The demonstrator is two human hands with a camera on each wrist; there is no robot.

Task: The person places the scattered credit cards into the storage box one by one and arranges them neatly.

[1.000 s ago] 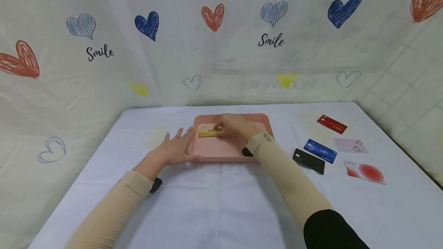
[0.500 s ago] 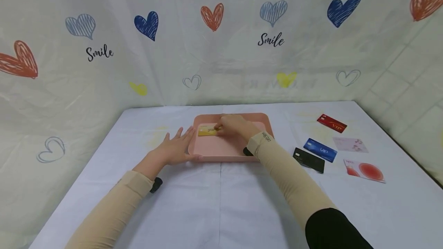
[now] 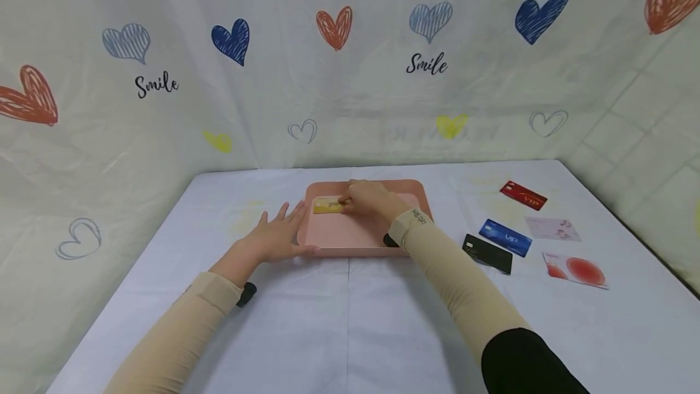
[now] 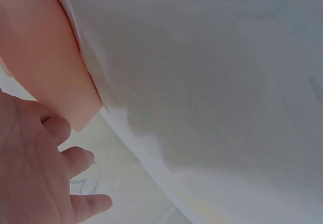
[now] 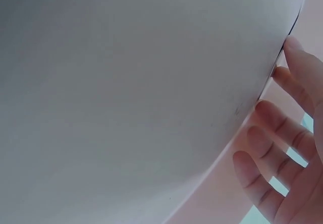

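Note:
A shallow pink tray lies on the table in the head view. Inside it, toward the left and back, is a gold card. My right hand reaches over the tray and pinches the card's right end, covering that part. In the right wrist view, the thumb and index finger of the right hand meet at a thin edge. My left hand rests with spread fingers against the tray's left side, its thumb along the front left corner. The left wrist view shows the left hand beside the tray's pink wall.
On the right side of the table lie several loose cards: a red card, a pale pink card, a blue card, a black card and a white card with a red circle. A curtain printed with hearts hangs behind the table.
The gold card has shifted slightly toward the back of the tray under my right hand's fingers. My left hand has stayed at the tray's left side.

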